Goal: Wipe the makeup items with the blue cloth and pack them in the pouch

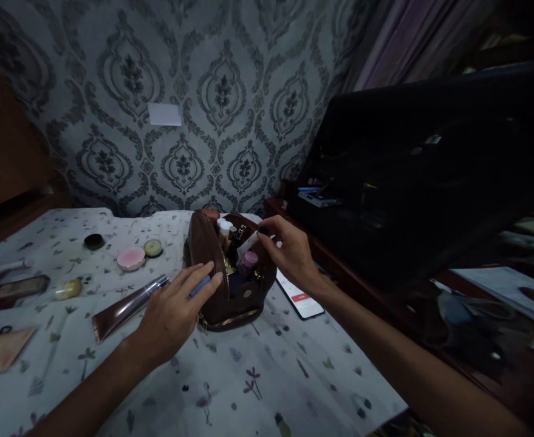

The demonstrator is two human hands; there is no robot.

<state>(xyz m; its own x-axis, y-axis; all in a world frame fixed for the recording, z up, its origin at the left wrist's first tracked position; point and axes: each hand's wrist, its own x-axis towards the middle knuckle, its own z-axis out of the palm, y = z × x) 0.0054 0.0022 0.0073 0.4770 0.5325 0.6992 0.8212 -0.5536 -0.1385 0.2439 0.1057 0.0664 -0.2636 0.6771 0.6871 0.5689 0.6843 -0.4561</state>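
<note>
A brown zippered cosmetics bag (212, 252) stands unzipped, with several items inside. Among them are a white-capped bottle (224, 227) and a purple-capped container (249, 260). My left hand (171, 309) is at the bag's left side, its fingers closed on a slim blue item (200, 285) whose kind I cannot make out. My right hand (291, 252) reaches over the right rim, thumb and finger pinched at the upper end of a small white tube (247, 244) slanting out of the bag. The bag's bottom is hidden.
A silver-capped brown tube (127, 308), a pink round case (130, 259), a green pot (152, 247), a small yellow bottle (68, 289), a dark lid (94, 241) and a beige tube (2, 350) lie left. A lit phone (301, 297) lies right of the bag, near a large black case (412, 182).
</note>
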